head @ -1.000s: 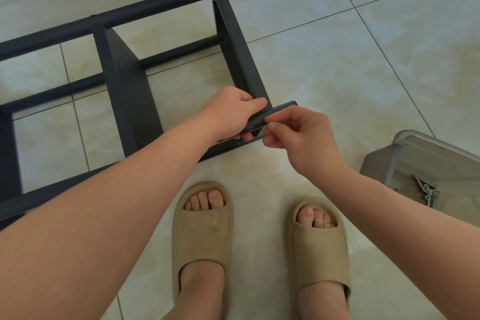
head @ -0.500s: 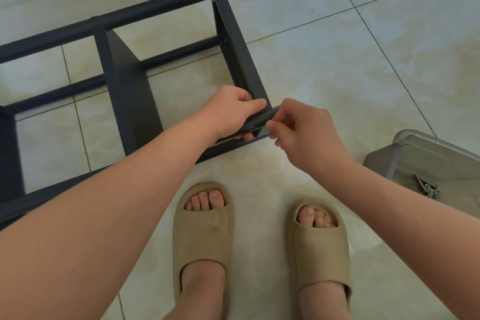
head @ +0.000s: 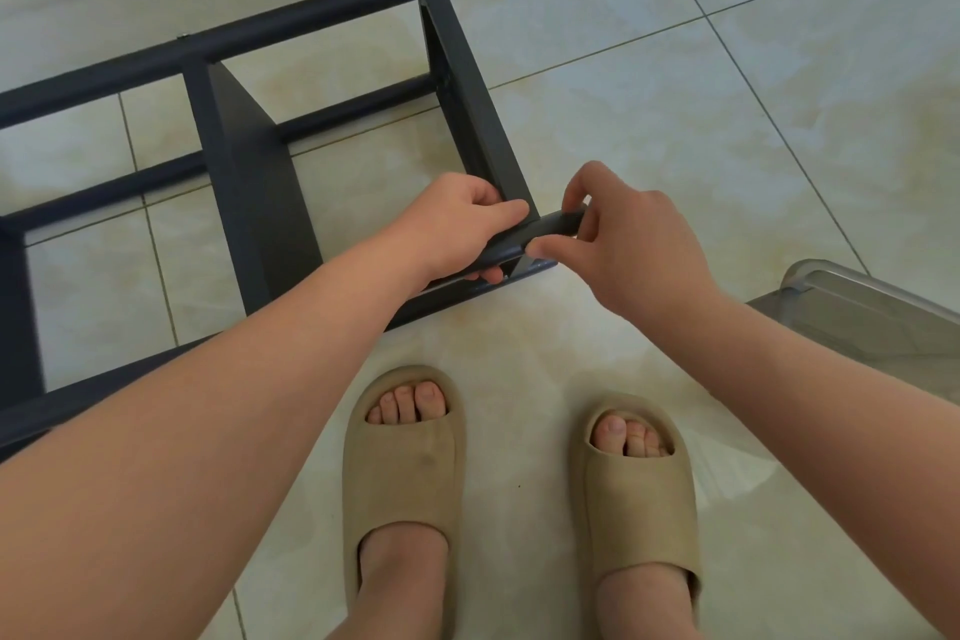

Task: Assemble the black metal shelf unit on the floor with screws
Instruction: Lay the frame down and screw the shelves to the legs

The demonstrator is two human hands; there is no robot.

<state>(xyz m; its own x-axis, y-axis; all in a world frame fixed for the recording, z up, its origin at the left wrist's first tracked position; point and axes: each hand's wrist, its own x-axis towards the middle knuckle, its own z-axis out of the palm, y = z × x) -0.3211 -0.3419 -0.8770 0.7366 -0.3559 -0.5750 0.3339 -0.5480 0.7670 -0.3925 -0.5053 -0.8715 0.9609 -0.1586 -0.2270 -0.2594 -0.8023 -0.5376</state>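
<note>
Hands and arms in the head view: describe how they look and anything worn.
The left hand and right hand are ungloved, no rings showing. The left forearm and right forearm are bare to the frame edge: no sleeves, watch or bands.

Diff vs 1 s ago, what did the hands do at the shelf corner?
The right hand regripped: from pinching the near tube just short of its end, it shifted up over the end, fingers on top, thumb beneath. Left hand kept gripping the tube; shelf frame stayed put.

Matt black metal shelf frame; glossy marbled floor tiles.
</note>
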